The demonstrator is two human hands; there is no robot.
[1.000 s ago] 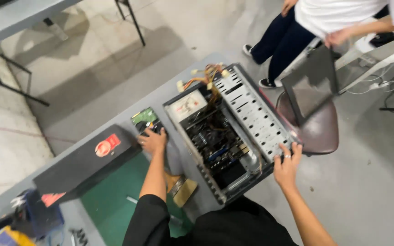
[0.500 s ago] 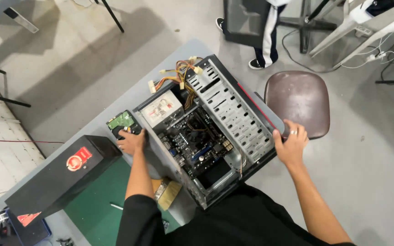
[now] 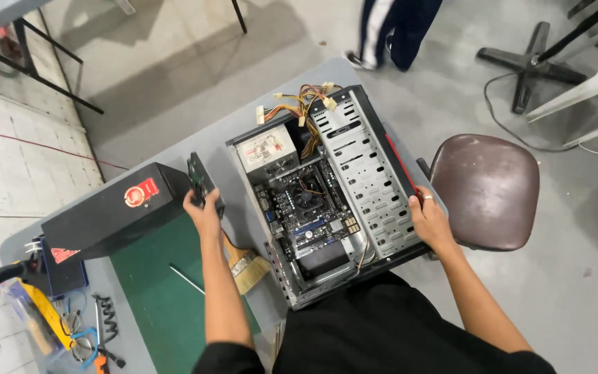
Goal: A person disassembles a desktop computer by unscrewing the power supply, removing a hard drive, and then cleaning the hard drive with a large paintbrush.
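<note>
Computer case (image 3: 333, 201) open on grey surface (image 3: 174, 149), motherboard (image 3: 306, 208) and wires (image 3: 302, 100) inside, left hand (image 3: 203, 211) fingers pinching circuit board (image 3: 201, 180), right hand (image 3: 429, 221) fingers gripping case edge.

head cam | looking steeply down from above the person | facing table (image 3: 174, 149) and floor beyond | mid-range, both forearms in frame | single view, nothing shared

A grey table (image 3: 226, 149) carries an open computer case (image 3: 330, 190), black box (image 3: 109, 211), green mat (image 3: 167, 305).
</note>
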